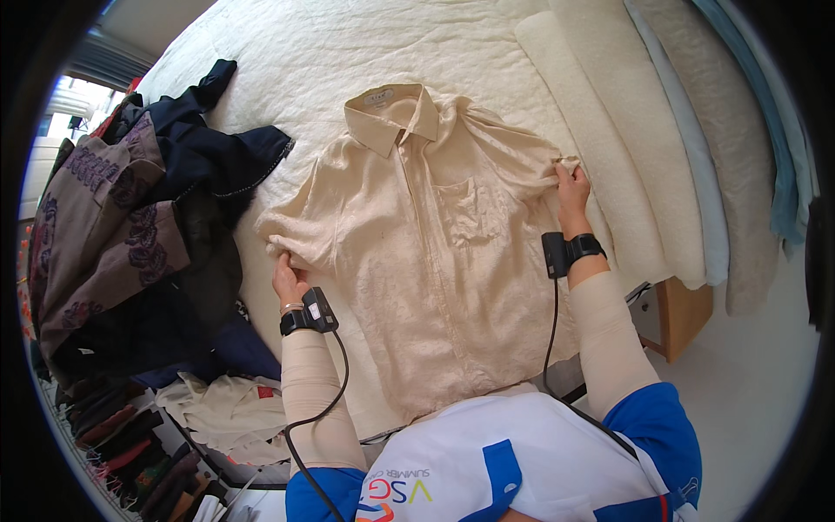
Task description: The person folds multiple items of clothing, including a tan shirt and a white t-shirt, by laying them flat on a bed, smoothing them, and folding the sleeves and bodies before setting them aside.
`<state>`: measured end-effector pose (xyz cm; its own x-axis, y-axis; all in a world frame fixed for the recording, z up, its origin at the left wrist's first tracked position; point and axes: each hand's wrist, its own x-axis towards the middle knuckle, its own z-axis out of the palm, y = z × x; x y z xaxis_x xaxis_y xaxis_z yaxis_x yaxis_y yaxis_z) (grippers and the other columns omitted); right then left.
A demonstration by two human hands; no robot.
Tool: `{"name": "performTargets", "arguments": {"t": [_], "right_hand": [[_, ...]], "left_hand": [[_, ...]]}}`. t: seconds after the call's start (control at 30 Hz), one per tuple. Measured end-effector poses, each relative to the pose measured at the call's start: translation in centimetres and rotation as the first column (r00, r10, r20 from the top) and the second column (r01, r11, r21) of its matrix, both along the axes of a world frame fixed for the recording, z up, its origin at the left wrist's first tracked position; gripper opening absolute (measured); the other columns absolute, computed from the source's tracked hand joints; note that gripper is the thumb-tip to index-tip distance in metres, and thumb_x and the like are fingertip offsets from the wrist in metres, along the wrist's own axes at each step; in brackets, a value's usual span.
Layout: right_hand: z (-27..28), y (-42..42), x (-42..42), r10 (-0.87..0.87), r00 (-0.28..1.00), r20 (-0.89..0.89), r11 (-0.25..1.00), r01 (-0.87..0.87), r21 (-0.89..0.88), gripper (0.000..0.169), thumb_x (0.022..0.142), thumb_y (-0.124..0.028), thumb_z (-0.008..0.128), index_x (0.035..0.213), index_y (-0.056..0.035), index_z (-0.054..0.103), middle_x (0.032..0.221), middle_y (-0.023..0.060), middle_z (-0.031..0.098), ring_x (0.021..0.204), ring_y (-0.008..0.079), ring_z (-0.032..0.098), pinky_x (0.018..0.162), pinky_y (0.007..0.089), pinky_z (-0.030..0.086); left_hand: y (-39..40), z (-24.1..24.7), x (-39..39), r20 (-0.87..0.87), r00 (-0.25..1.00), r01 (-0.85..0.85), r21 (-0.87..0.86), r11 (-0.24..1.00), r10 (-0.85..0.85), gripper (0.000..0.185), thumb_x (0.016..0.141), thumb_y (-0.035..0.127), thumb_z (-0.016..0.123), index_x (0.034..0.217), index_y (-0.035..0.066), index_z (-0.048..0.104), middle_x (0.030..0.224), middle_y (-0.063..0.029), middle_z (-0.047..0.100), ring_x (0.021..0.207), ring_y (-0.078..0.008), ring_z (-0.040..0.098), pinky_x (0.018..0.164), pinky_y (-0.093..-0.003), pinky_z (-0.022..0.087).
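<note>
A beige short-sleeved button-front shirt (pixel 391 228) lies front up and spread out on a cream padded bed cover (pixel 313 46). Its collar points away from me, and its hem reaches my body. My left hand (pixel 289 279) pinches the end of the sleeve on the left. At the right, my right hand (pixel 573 189) grips the end of the other sleeve between thumb and fingers. The chest pocket right of the placket is wrinkled. Each wrist bears a black strapped device with a cable.
Dark garments (pixel 196 150) and a patterned brown garment (pixel 98 215) are heaped at the left. Beige clothing (pixel 228 411) lies below them, near hanging clothes (pixel 130 444). Layered cream and blue covers (pixel 691 176) drape along the right, above a wooden cabinet (pixel 685 316).
</note>
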<state>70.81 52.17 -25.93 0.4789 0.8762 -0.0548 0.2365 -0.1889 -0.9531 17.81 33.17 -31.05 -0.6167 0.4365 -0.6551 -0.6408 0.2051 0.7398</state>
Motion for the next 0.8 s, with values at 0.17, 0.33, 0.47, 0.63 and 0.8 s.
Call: {"name": "performTargets", "arguments": {"t": [0.17, 0.33, 0.47, 0.63, 0.8], "right_hand": [[3.2, -2.2, -7.4, 0.404, 0.867, 0.292, 0.867, -0.465, 0.179, 0.027, 0.082, -0.008, 0.062, 0.107, -0.0035, 0.055, 0.108, 0.0122, 0.063, 0.089, 0.0209, 0.06, 0.075, 0.0319, 0.05], [2.6, -4.6, -11.3, 0.723, 0.402, 0.562, 0.521, -0.851, -0.061, 0.037, 0.078, -0.015, 0.066, 0.113, -0.0075, 0.055, 0.133, 0.0139, 0.049, 0.119, 0.0327, 0.05, 0.097, 0.0394, 0.044], [2.5, -6.1, -10.9, 0.703, 0.455, 0.546, 0.596, -0.797, -0.104, 0.04, 0.077, -0.016, 0.067, 0.114, -0.0071, 0.055, 0.131, 0.0151, 0.05, 0.119, 0.0353, 0.049, 0.098, 0.0419, 0.042], [3.7, -7.0, -8.4, 0.67, 0.531, 0.518, 0.683, -0.714, -0.151, 0.04, 0.075, -0.012, 0.067, 0.113, -0.0049, 0.055, 0.129, 0.0157, 0.051, 0.117, 0.0351, 0.05, 0.098, 0.0399, 0.042], [3.8, -8.1, -2.9, 0.536, 0.559, 0.632, 0.766, -0.637, -0.086, 0.037, 0.075, -0.008, 0.066, 0.111, -0.0035, 0.056, 0.125, 0.0162, 0.052, 0.113, 0.0337, 0.053, 0.095, 0.0386, 0.045]], "left_hand": [[-0.4, 1.5, 2.0, -0.098, 0.992, -0.06, 0.2, 0.978, 0.081, 0.017, 0.089, 0.012, 0.06, 0.105, 0.006, 0.058, 0.099, -0.0048, 0.062, 0.088, -0.0162, 0.061, 0.076, -0.0294, 0.053], [0.4, 4.9, 4.9, -0.25, 0.947, -0.109, 0.345, 0.932, 0.203, 0.011, 0.09, 0.008, 0.06, 0.101, 0.004, 0.059, 0.097, -0.0051, 0.062, 0.087, -0.0145, 0.06, 0.079, -0.0268, 0.05], [1.5, 8.2, 9.1, -0.848, 0.522, 0.309, 0.093, 0.947, -0.087, 0.003, 0.089, 0.002, 0.058, 0.091, 0.001, 0.061, 0.098, -0.007, 0.064, 0.093, -0.0195, 0.06, 0.085, -0.0314, 0.048], [2.9, 11.0, 16.0, -0.867, -0.452, 0.761, -0.497, 0.417, -0.208, 0.014, 0.077, -0.002, 0.059, 0.09, 0.003, 0.06, 0.112, -0.0118, 0.061, 0.117, -0.0294, 0.052, 0.103, -0.0415, 0.04], [0.5, 11.7, 16.9, -0.861, -0.414, 0.793, -0.501, 0.346, -0.297, 0.031, 0.075, 0.0, 0.061, 0.105, 0.004, 0.06, 0.121, -0.0125, 0.056, 0.117, -0.031, 0.051, 0.1, -0.0424, 0.042]]}}
